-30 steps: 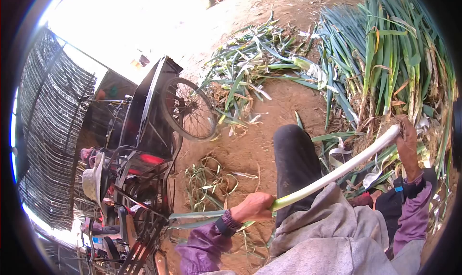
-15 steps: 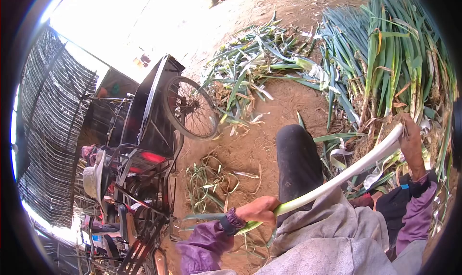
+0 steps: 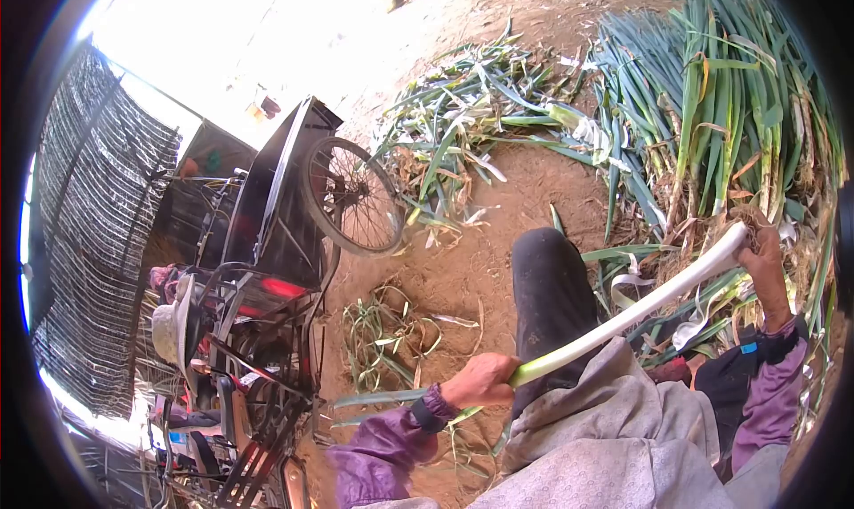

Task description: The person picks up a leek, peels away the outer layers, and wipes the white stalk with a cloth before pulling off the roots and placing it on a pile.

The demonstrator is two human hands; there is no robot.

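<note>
A long green onion slants across my lap, its smooth white shaft running up to the right and its green leaves down to the left. My left hand is closed around the green part, near my bent knee. At the white root end, my right hand grips the onion with its fingers partly hidden behind it. Brown roots show by the fingertips. Just beyond that hand stands a thick pile of unpeeled green onions, with dry outer leaves and dirty roots.
Stripped leaves lie heaped on the bare soil ahead. A smaller tangle of scraps lies left of my knee. On the left stands a three-wheeled cart with a spoked wheel and a pale hat on it.
Both hands keep their hold on the green onion. My left hand has risen slightly, and the onion's white end has shifted a little up in my right hand.
</note>
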